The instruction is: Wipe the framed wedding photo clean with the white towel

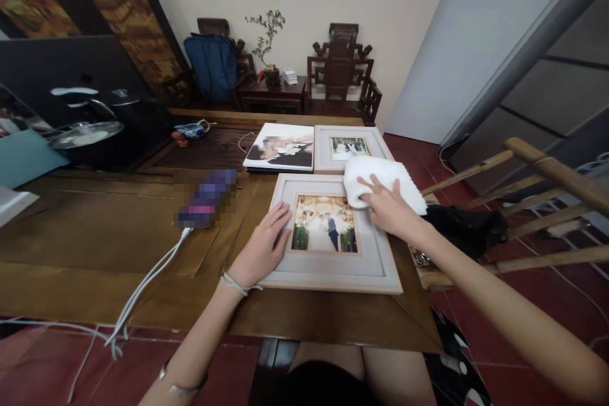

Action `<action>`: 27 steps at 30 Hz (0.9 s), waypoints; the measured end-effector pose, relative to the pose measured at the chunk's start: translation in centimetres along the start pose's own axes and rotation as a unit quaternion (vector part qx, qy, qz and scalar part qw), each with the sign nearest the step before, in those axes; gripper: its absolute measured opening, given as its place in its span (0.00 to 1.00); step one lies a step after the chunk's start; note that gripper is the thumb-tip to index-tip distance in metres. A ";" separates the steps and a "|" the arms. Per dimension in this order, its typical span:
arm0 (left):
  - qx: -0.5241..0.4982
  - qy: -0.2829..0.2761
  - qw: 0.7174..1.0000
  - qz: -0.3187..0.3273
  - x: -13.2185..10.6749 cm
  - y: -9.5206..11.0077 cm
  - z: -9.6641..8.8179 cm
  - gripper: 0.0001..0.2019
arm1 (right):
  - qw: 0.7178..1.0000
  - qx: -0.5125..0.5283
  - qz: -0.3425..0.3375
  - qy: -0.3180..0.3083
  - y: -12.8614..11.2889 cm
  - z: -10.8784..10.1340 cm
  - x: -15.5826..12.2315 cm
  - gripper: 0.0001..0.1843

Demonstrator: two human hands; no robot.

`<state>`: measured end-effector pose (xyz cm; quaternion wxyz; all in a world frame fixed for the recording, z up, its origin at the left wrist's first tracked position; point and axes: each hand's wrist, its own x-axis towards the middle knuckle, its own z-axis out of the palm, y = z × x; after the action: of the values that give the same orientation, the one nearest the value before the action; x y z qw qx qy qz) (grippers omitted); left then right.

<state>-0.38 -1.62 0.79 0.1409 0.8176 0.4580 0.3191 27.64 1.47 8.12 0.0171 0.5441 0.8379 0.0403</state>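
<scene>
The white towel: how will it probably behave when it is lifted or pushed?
The towel is probably floppy, as its fluffy surface looks like soft fabric. It should hardly roll, lying fairly flat under the right hand.

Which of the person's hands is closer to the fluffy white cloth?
The right. The right hand is on the white cloth, fingers spread; the left hand is apart from it, across the nearest picture frame, touching its left side.

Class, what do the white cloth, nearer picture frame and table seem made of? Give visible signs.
White cloth: soft, matt textile by its fluffy pile; fibre unclear.
Nearer picture frame: smooth, perhaps wood or imitation, given its pale beige rim.
Table: probably wood, brown and slightly glossy, with panel joints.
</scene>
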 end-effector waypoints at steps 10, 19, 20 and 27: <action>-0.008 0.002 1.000 -0.010 0.1 0.0 -0.1 0.20 | 0.966 -0.042 -0.226 0.120 -8.0 1.4 9.0 0.17; -0.028 0.006 0.999 -0.024 0.0 0.0 -0.1 0.20 | 0.991 -0.085 -0.093 0.042 -2.8 0.7 6.0 0.18; -0.034 0.008 0.999 -0.026 0.1 -0.1 0.0 0.19 | 0.992 -0.095 -0.080 0.030 -1.8 0.5 5.2 0.19; -0.060 0.026 0.998 -0.005 0.1 -0.6 0.0 0.21 | 0.991 -0.072 -0.106 -0.033 -0.7 -0.4 -2.9 0.22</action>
<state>-0.74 -1.20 0.51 0.1797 0.7969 0.4456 0.3662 28.19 -1.48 8.39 0.0884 0.4507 0.8846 0.0807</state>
